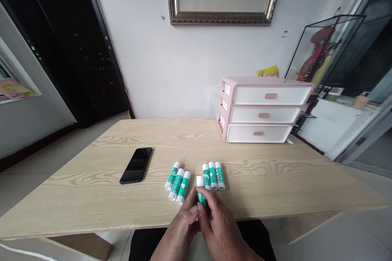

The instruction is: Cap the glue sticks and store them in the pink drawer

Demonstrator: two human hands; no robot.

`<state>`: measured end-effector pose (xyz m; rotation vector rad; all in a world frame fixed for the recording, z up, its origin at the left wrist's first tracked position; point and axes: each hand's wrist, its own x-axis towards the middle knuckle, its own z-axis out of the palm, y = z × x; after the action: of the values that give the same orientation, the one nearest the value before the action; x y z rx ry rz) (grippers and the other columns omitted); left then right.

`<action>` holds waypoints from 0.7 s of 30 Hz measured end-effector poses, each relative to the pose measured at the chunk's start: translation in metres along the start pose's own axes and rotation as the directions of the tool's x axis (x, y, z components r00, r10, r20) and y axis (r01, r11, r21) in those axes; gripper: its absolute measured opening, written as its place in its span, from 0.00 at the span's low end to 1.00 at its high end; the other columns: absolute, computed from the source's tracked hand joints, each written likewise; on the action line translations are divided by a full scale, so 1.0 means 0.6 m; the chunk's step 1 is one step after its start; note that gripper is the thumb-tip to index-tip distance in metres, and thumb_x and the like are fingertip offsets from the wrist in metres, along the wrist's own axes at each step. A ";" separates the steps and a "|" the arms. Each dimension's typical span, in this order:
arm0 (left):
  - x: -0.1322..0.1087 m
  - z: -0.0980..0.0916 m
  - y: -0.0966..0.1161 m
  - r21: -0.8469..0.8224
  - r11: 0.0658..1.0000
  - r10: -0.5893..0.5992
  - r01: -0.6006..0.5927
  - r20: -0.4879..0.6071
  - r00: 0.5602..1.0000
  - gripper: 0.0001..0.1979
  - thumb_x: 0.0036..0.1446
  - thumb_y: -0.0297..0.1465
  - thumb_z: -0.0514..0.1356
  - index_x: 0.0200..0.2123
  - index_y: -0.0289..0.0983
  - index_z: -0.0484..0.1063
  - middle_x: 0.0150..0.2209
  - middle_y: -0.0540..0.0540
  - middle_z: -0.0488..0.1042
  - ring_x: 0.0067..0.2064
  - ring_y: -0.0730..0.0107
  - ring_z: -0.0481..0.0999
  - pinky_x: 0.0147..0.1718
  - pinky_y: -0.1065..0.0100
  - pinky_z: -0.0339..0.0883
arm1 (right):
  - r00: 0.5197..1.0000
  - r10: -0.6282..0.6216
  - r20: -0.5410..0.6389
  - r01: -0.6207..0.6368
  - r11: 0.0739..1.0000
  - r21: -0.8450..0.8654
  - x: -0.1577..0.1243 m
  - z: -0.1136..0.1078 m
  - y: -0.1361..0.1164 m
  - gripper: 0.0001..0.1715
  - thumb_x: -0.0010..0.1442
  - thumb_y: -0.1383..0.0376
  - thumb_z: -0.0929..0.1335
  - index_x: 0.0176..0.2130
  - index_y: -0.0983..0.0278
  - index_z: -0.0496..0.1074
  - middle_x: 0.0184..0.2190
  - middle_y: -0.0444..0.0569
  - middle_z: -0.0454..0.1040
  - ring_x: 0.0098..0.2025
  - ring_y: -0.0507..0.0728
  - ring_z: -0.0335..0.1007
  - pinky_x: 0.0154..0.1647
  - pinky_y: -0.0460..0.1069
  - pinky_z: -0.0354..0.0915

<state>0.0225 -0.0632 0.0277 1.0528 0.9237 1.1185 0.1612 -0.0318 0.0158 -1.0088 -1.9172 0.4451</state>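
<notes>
Between my two hands, near the table's front edge, is a green-and-white glue stick with its white cap pointing away from me. My left hand grips it from the left, and my right hand closes round it from the right; its lower end is hidden by my fingers. Three similar glue sticks lie side by side at a slant to the left of my hands. Another three glue sticks lie in a row just beyond my right hand.
A black phone lies on the wooden table at the left. A pink-and-white drawer unit stands at the back right, with a yellow packet behind its top. A framed picture hangs on the wall.
</notes>
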 end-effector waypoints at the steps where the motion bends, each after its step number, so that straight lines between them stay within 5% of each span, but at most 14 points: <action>1: -0.005 -0.002 0.010 0.034 0.999 0.007 -0.006 -0.031 1.000 0.34 0.64 0.47 0.54 0.70 0.43 0.58 0.62 0.41 0.72 0.60 0.49 0.73 0.57 0.50 0.68 | 1.000 0.021 0.002 -0.021 1.000 0.005 0.006 -0.001 0.000 0.21 0.70 0.66 0.62 0.60 0.57 0.66 0.50 0.52 0.78 0.49 0.59 0.78 0.49 0.53 0.75; 5: -0.021 -0.020 0.046 0.346 0.937 0.141 -0.044 -0.262 0.955 0.27 0.62 0.48 0.59 0.58 0.40 0.75 0.55 0.39 0.78 0.58 0.49 0.75 0.54 0.53 0.71 | 0.997 0.074 -0.024 -0.075 0.995 -0.068 0.040 -0.005 0.003 0.20 0.69 0.67 0.63 0.58 0.59 0.69 0.50 0.53 0.78 0.51 0.61 0.77 0.52 0.56 0.73; 8: -0.013 -0.054 0.050 0.559 0.826 0.359 -0.074 -0.420 0.833 0.24 0.63 0.49 0.57 0.53 0.39 0.77 0.55 0.38 0.77 0.57 0.48 0.75 0.53 0.50 0.71 | 0.995 0.095 0.013 -0.091 0.976 -0.199 0.065 -0.002 0.004 0.20 0.67 0.70 0.64 0.56 0.60 0.72 0.47 0.54 0.79 0.49 0.62 0.77 0.51 0.58 0.73; 11: 0.016 -0.102 0.033 0.729 0.675 0.546 -0.115 -0.389 0.742 0.22 0.65 0.47 0.56 0.53 0.41 0.75 0.57 0.38 0.75 0.61 0.48 0.71 0.60 0.44 0.63 | 0.986 0.153 0.061 -0.123 0.928 -0.351 0.083 0.009 -0.001 0.20 0.66 0.71 0.64 0.54 0.59 0.74 0.42 0.54 0.79 0.45 0.63 0.77 0.47 0.58 0.72; 16: 0.072 -0.164 -0.013 0.868 0.484 0.590 -0.116 -0.225 0.775 0.24 0.65 0.44 0.56 0.58 0.38 0.72 0.60 0.36 0.72 0.64 0.50 0.68 0.64 0.44 0.61 | 0.978 0.172 0.117 -0.089 0.854 -0.513 0.100 0.029 -0.017 0.18 0.65 0.72 0.65 0.50 0.58 0.76 0.43 0.54 0.78 0.42 0.62 0.77 0.42 0.54 0.70; 21: 0.092 -0.163 -0.034 0.947 0.291 0.592 -0.136 -0.067 0.803 0.26 0.64 0.45 0.58 0.61 0.41 0.72 0.62 0.37 0.72 0.64 0.46 0.69 0.62 0.42 0.64 | 0.974 0.160 0.161 -0.030 0.795 -0.606 0.105 0.049 -0.011 0.15 0.65 0.73 0.65 0.47 0.61 0.75 0.41 0.55 0.78 0.41 0.62 0.77 0.37 0.52 0.67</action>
<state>-0.0546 0.0061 -0.0203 2.1215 1.8482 1.2297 0.1166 0.0166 0.0386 -1.5236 -2.2641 -0.0307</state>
